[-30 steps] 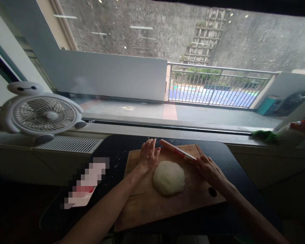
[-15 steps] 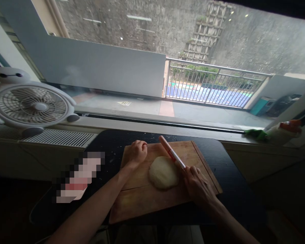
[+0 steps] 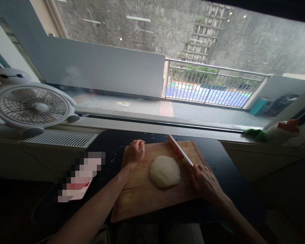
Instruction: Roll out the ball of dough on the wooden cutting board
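On my side of the dough (image 3: 165, 171), bare wood runs to the near edge of the cutting board (image 3: 147, 201), leaving open room there. The dough, one flattened round lump, sits around the board's middle. Well left of it, one blurred pink-and-red thing (image 3: 82, 176) lies on the one black table (image 3: 226, 169). Just right of the dough, my right hand (image 3: 204, 178) is closed around the near end of one pink stick (image 3: 180, 151) (red print on its side), which slants away clear of the dough, its tip past the board's far edge. Beyond the dough to its left, my left hand (image 3: 135, 152) is curled in a loose fist, palm hidden, with bare wood between. Farther off that way stands one white fan (image 3: 40, 107); beyond the dough, rightward, one metal railing (image 3: 217, 67).
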A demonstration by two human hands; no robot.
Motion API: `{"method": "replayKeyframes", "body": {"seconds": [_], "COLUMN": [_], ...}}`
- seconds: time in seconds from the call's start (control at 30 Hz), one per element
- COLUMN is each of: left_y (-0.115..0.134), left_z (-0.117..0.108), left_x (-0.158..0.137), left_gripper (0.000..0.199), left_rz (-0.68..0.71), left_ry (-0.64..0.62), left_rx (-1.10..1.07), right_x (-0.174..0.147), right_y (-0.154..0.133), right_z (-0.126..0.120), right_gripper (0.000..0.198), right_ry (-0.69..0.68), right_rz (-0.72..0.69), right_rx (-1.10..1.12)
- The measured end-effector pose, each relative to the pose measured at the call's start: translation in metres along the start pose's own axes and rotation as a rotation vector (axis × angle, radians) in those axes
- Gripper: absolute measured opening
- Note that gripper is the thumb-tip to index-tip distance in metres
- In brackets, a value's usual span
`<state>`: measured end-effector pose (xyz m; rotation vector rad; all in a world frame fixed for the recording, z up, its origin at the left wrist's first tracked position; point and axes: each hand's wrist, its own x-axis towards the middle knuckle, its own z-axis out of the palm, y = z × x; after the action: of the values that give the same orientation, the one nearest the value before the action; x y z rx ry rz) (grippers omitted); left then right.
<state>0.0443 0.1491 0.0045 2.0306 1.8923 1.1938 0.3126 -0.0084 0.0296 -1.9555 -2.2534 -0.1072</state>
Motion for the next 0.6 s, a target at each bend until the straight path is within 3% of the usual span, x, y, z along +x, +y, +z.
{"method": "replayKeyframes", "body": {"seconds": [0.07,0.27,0.43,0.53,0.6], "left_y": [0.0,0.002,0.006,0.003,-0.005], "left_z": [0.0,-0.004,-0.003,-0.009,-0.017], "left_x": [0.0,-0.001,0.001,-0.004,-0.014], "left_gripper": [0.03,0.03,0.03,0.031,0.029], "left_rz": [0.01,-0.002,-0.025,0.008,0.108], "left_ry": [-0.006,-0.014,0.001,-0.014,-0.052], "left_rx": [0.003,-0.005,-0.059,-0.05,-0.024], "right_x": [-0.008,-0.013,-0.008,-0.013,-0.023], "right_y": [-0.01,-0.016,-0.028,-0.014,0.009], "right_z": [0.004,-0.001,0.001,-0.005,-0.012], "right_gripper": [0.023,0.015,0.013,0.015,0.017], "right_ry": [0.042,-0.032,0.008,-0.047,-0.071], "right_rz": [0.072,0.096,0.122,0.049,-0.001], "right_rx": [-0.01,0.036,0.029,0.092,0.149]}}
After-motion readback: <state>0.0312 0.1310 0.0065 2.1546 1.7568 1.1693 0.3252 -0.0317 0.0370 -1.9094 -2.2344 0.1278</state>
